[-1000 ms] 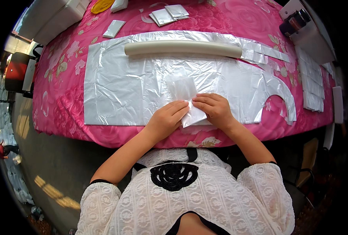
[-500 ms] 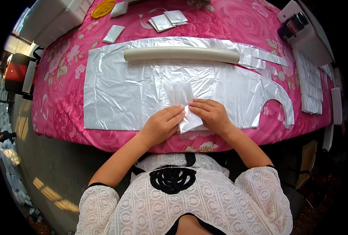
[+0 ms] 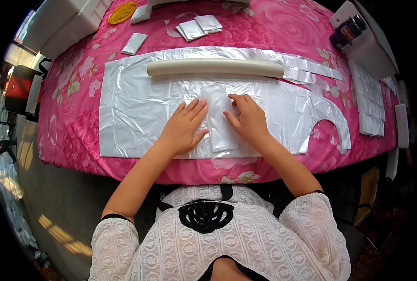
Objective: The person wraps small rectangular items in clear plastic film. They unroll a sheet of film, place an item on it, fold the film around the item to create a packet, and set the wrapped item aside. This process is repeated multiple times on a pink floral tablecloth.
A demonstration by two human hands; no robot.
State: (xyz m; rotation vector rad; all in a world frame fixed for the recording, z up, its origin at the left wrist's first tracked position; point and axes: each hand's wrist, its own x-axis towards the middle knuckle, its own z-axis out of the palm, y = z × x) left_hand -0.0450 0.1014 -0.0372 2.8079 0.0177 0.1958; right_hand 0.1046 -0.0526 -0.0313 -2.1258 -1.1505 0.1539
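Note:
A narrow folded strip of thin clear plastic point(image 3: 221, 133) lies lengthwise between my hands, on a wide stack of whitish plastic aprons point(image 3: 133, 112) with curved cut-outs at the right end. My left hand point(image 3: 186, 126) rests flat just left of the strip, its fingers stretched and pointing away from me. At the strip's right edge is my right hand point(image 3: 250, 119), thumb and forefinger apart and the other fingers bent, partly hidden. Nothing shows gripped in either hand. Across the far part of the stack lies a long pale tube point(image 3: 215, 68).
Small folded plastic packets point(image 3: 192, 30) lie beyond the stack, with another packet point(image 3: 135, 43) to their left. A yellow coil point(image 3: 122, 12) sits near a white foam box point(image 3: 72, 25). At right are a dark bottle point(image 3: 348, 32) and stacked folded packets point(image 3: 367, 100). A pink flowered cloth point(image 3: 72, 117) covers the table.
My hands have moved apart and farther from me, the left opening out flat. The plastic bunched between them now lies as a longer, flatter strip.

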